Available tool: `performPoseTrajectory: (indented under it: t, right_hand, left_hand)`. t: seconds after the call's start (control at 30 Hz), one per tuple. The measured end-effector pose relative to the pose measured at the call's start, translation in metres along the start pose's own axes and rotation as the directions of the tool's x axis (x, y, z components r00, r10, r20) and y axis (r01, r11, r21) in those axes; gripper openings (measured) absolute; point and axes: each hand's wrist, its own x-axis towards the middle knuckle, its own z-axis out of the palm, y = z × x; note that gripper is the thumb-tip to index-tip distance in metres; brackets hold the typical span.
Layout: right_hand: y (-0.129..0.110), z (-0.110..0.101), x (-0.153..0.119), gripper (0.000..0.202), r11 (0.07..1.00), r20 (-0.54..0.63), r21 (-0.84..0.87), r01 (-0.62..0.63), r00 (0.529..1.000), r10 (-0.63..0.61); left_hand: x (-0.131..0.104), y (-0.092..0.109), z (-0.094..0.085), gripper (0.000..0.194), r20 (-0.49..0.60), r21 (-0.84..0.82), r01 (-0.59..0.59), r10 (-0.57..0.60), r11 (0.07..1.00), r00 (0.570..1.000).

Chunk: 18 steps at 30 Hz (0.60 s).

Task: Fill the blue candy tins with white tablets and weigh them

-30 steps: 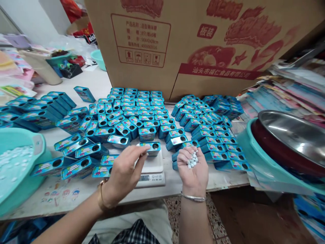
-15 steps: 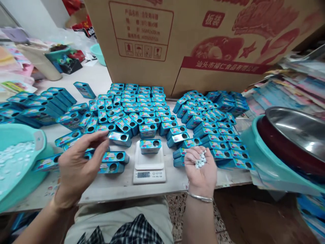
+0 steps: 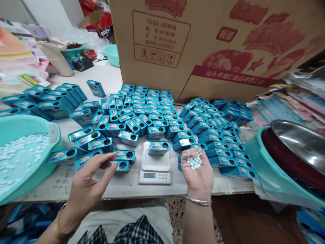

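Observation:
My left hand [image 3: 90, 181] hovers in front of two blue tins [image 3: 122, 166], thumb and fingers apart, holding nothing. White mint-like candies [image 3: 195, 162] lie heaped in the cupped palm of my right hand [image 3: 199, 178], which is turned up and wears a silver bangle. Between the hands sits a small white digital scale [image 3: 155, 178] with lit digits. One upright blue tin [image 3: 159, 148] with a dark round hole in its top rests on the scale's plate. My right hand partly hides the tins behind it.
A turquoise basin [image 3: 54, 149] at left holds many white candies. Rows of blue tins [image 3: 152, 105] stand across the table before a large cardboard box [image 3: 157, 40]. At right, a metal bowl [image 3: 302, 142] sits in stacked basins. A lone tin [image 3: 95, 88] stands farther back.
The view has shifted, so the table contents appear farther right. My left hand has come back from the tins towards the table's front edge. My right hand still holds the candies, its palm more open.

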Motion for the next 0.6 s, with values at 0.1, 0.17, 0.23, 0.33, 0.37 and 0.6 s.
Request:
performPoseTrajectory:
  t: [0.1,0.17,0.23,0.33,0.37,0.6]
  right_hand:
    - [0.004,0.001,-0.002,0.01,1.0,-0.037,-0.03,-0.003,0.999,0.002]
    - [0.006,0.002,-0.003,0.01,0.999,-0.049,-0.052,0.016,0.999,-0.019]
    - [0.011,0.004,-0.004,0.009,0.996,-0.062,-0.069,0.052,0.996,-0.056]
    - [0.024,0.009,-0.007,0.016,0.995,-0.067,-0.078,0.062,0.996,-0.067]
    - [0.03,0.01,-0.008,0.018,0.995,-0.063,-0.085,0.045,0.997,-0.051]
    - [0.052,0.006,-0.015,0.026,0.995,-0.12,-0.06,-0.074,0.991,0.066]
  left_hand:
    - [-0.001,0.003,0.013,0.032,0.122,-0.075,-0.079,0.088,0.994,0.989]
    - [-0.001,0.009,0.021,0.031,0.169,-0.117,-0.108,0.127,0.987,0.977]
    - [0.002,0.021,0.032,0.03,0.199,-0.148,-0.145,0.173,0.978,0.965]
    - [0.009,0.044,0.054,0.03,0.242,-0.191,-0.238,0.281,0.952,0.929]
    - [0.013,0.052,0.062,0.031,0.257,-0.187,-0.273,0.316,0.943,0.913]
    - [0.025,0.07,0.101,0.02,0.324,0.026,-0.424,0.394,0.905,0.86]
